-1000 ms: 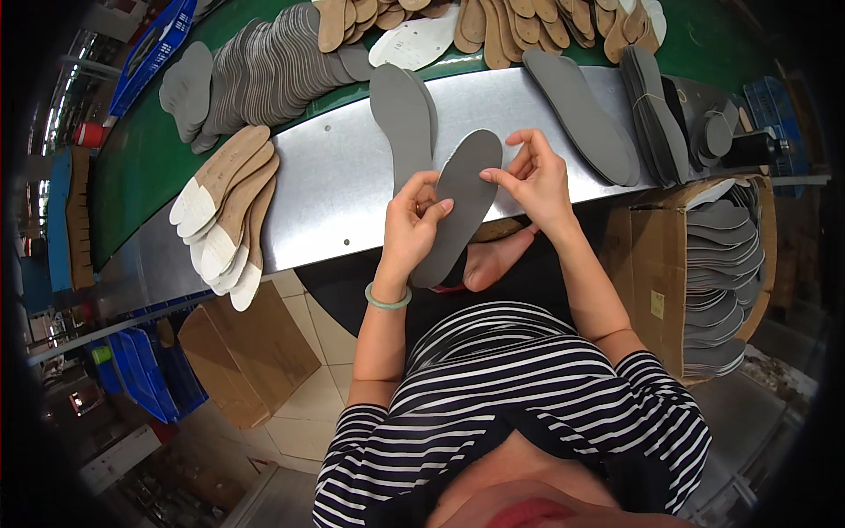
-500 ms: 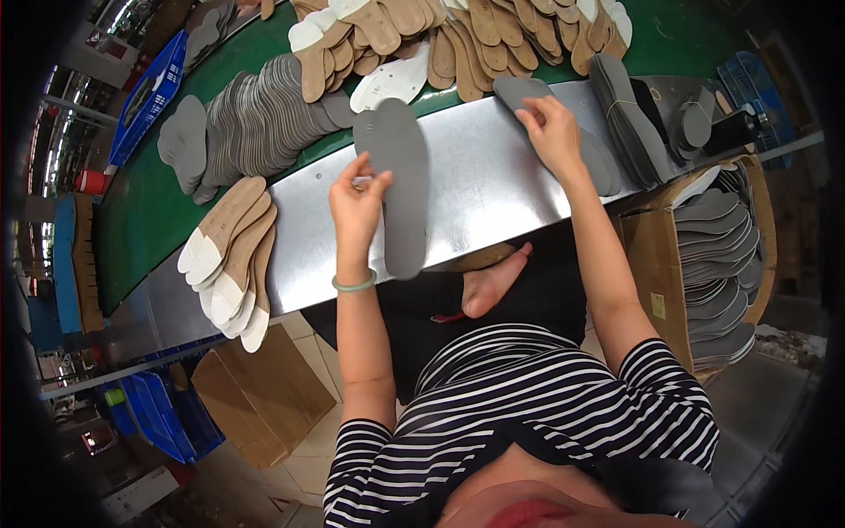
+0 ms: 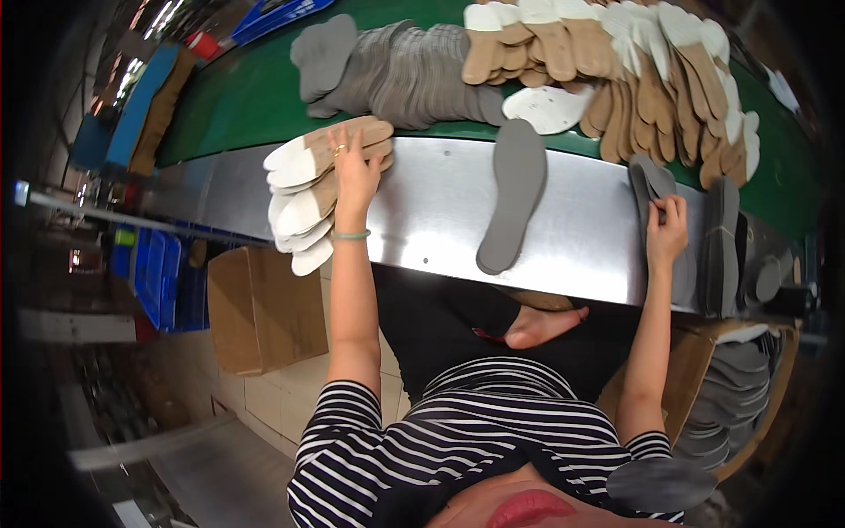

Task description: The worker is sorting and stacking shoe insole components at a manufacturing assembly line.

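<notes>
My left hand (image 3: 356,176) rests on a fanned pile of tan-and-white insoles (image 3: 304,204) at the left of the metal table, fingers spread over the top one. My right hand (image 3: 667,231) pinches the edge of a grey insole (image 3: 655,179) in a small stack at the right; its far part looks raised from those below. Between my hands a single grey insole (image 3: 515,198) lies lengthwise on the metal surface (image 3: 422,198), touched by neither hand.
A long row of grey insoles (image 3: 414,75) and heaps of tan-and-white insoles (image 3: 651,79) lie on the green surface (image 3: 238,106). Right of my hand stands a banded grey bundle (image 3: 722,246). A carton of grey insoles (image 3: 695,387) stands at lower right, an opened carton (image 3: 264,308) at lower left.
My left hand has let go of the grey insole, now flat on the metal, and moved onto the tan-and-white pile. My right hand still works at the grey stack. The view has shifted.
</notes>
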The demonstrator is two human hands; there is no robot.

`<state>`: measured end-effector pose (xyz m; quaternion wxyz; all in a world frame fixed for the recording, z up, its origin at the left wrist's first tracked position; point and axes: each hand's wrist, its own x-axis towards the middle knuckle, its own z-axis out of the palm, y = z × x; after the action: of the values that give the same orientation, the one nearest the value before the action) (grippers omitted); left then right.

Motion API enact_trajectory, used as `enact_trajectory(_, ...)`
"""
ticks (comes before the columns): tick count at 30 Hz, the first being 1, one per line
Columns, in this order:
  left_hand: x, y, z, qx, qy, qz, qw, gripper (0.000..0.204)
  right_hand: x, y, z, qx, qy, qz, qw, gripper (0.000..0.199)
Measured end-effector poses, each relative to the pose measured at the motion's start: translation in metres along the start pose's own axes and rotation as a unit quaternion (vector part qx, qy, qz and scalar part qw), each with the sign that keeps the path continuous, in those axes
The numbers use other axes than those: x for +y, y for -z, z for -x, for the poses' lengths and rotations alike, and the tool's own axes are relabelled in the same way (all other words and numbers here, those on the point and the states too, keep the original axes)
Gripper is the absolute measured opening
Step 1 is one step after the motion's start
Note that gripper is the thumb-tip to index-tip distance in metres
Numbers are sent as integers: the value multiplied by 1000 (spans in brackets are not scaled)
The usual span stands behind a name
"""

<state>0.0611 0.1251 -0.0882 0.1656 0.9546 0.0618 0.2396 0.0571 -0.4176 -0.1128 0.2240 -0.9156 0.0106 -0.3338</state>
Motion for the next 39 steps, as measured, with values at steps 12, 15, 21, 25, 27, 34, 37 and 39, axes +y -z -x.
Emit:
enact_trajectory(12,-34,0,-32,-135,63,-91,985,33,-1,-3,-10,-59,1,-93,994,8)
enact_trajectory(15,-1,11,-32,-28,-22,-58,998,35,16,11,-10,-90,-11,-128,988,9)
enact_trajectory(21,76,47,-23,10,0,35,999,26,33,35,-15,-312,-72,-178,930,12)
enact_trajectory(25,190,73,-10,-102,-18,366,925,27,22,56,-25,-407,-129,-353,832,18)
enact_trajectory(27,236,29,4,-175,-36,481,859,39,27,56,-26,-390,-128,-395,822,15)
enact_trajectory(34,366,-143,63,-506,133,730,439,29,35,110,20,-172,-186,-439,862,10)
enact_trajectory(37,379,-149,77,-496,119,670,539,34,48,175,39,-48,-180,-441,878,11)
enact_trajectory(39,375,-160,83,-493,147,663,544,36,-15,216,35,106,-178,-490,847,33)
